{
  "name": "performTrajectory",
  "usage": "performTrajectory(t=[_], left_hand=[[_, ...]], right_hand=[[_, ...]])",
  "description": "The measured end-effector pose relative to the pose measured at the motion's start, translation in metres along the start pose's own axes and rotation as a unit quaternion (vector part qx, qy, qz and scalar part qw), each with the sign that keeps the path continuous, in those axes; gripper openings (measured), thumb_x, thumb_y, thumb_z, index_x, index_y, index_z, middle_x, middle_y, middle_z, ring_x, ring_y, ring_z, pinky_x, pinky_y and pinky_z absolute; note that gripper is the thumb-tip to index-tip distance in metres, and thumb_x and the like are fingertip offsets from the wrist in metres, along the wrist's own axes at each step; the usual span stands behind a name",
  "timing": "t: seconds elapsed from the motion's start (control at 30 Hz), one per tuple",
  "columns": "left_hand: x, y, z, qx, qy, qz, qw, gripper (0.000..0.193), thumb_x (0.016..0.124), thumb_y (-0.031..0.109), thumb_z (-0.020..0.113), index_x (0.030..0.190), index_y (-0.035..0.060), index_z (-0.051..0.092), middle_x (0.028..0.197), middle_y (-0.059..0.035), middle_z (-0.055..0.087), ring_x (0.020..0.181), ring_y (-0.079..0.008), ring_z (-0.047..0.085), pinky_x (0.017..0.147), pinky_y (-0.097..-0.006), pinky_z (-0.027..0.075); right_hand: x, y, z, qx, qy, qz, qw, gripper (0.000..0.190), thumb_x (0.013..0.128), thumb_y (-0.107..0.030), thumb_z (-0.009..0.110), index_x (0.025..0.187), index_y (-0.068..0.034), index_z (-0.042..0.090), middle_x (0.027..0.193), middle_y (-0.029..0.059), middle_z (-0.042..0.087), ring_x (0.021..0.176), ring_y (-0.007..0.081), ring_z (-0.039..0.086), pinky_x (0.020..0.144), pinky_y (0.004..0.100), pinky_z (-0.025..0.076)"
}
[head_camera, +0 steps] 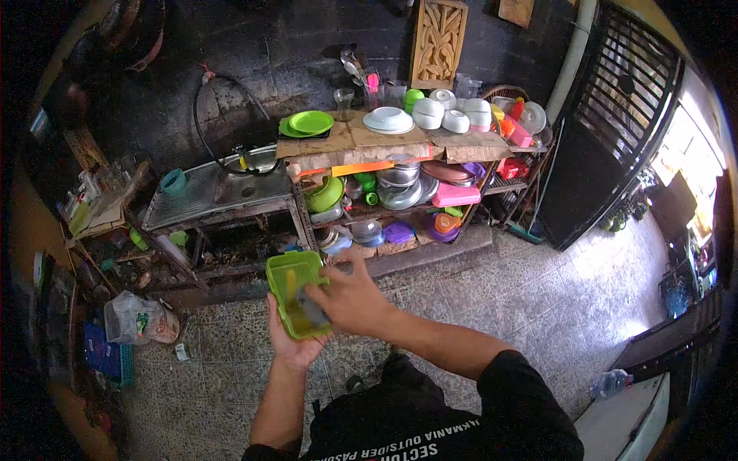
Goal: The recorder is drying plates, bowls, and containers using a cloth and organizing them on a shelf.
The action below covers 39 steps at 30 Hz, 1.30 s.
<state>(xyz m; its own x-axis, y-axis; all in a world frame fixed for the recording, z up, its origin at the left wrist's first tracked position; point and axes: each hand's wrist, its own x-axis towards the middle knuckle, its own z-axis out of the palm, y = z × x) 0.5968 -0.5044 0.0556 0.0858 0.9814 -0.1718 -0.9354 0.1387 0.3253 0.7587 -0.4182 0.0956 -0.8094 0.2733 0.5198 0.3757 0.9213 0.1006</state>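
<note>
My left hand [296, 344] grips a green rectangular plastic food container [274, 282] from below, its palm under the near end. The container is tilted towards me, with tabs along its rim. A yellow strip-like thing [291, 283] shows inside it. Over its right side reaches my right hand [351, 297], blurred, with its fingers spread. A blurred grey patch [314, 308] lies below those fingertips; whether the hand holds something there cannot be made out. Both hands are above the tiled floor, in front of the dish shelf.
A steel sink [248, 187] with a black hose stands ahead on the left. Beside it, a cardboard-topped shelf [357, 138] bears green plates [311, 122], white bowls [428, 112] and pans. Plastic bags [138, 317] lie on the left. At right stands a dark metal door [605, 132].
</note>
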Motion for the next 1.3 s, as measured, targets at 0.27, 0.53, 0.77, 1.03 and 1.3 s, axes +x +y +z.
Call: performTrajectory(t=[0.27,0.53,0.77,1.03,1.3], left_hand=[[-0.013,-0.012,-0.011,0.014,-0.045,-0.005,0.999,0.091,0.100,0.083,0.033,0.158,0.0144,0.044,0.154,-0.0176,0.054,0.138,-0.0437,0.056,0.102,-0.0729,0.051],[-0.020,0.002,-0.014,0.001,-0.019,0.032,0.999,0.083,0.103,0.078,0.036,0.155,0.0149,0.048,0.152,-0.0137,0.057,0.135,-0.0365,0.060,0.105,-0.0556,0.057],[-0.028,0.025,-0.032,0.053,-0.001,0.114,0.992,0.075,0.104,0.074,0.041,0.147,0.0144,0.058,0.134,-0.0099,0.069,0.116,-0.0296,0.071,0.096,-0.0489,0.061],[-0.034,0.032,-0.021,0.032,0.016,0.110,0.993,0.070,0.106,0.070,0.041,0.150,0.0165,0.055,0.143,-0.0082,0.063,0.128,-0.0261,0.064,0.107,-0.0473,0.054],[-0.030,0.027,-0.023,0.082,0.027,0.109,0.990,0.068,0.108,0.067,0.039,0.155,0.0195,0.049,0.149,-0.0063,0.059,0.137,-0.0280,0.058,0.113,-0.0511,0.048]], right_hand=[[0.028,-0.006,0.008,0.108,0.046,0.308,0.944,0.073,0.076,-0.030,0.080,0.140,-0.006,0.054,0.117,0.0155,0.073,0.120,0.0306,0.063,0.103,0.0523,0.044],[0.024,-0.034,0.038,0.314,-0.019,0.144,0.938,0.067,0.078,-0.008,0.074,0.142,-0.004,0.054,0.144,0.0197,0.059,0.128,0.0415,0.058,0.108,0.0462,0.049],[0.020,-0.027,0.030,0.385,-0.214,-0.013,0.898,0.055,0.073,-0.005,0.078,0.127,-0.005,0.067,0.142,0.0159,0.063,0.127,0.0375,0.060,0.106,0.0463,0.051],[0.041,-0.034,0.029,0.115,0.014,-0.136,0.984,0.041,0.085,-0.018,0.068,0.126,-0.018,0.069,0.146,-0.0014,0.064,0.115,0.0202,0.063,0.095,0.0391,0.054],[0.056,-0.040,0.030,-0.062,0.024,0.031,0.997,0.034,0.085,-0.021,0.064,0.117,-0.008,0.070,0.125,0.0065,0.071,0.097,0.0210,0.064,0.080,0.0379,0.053]])
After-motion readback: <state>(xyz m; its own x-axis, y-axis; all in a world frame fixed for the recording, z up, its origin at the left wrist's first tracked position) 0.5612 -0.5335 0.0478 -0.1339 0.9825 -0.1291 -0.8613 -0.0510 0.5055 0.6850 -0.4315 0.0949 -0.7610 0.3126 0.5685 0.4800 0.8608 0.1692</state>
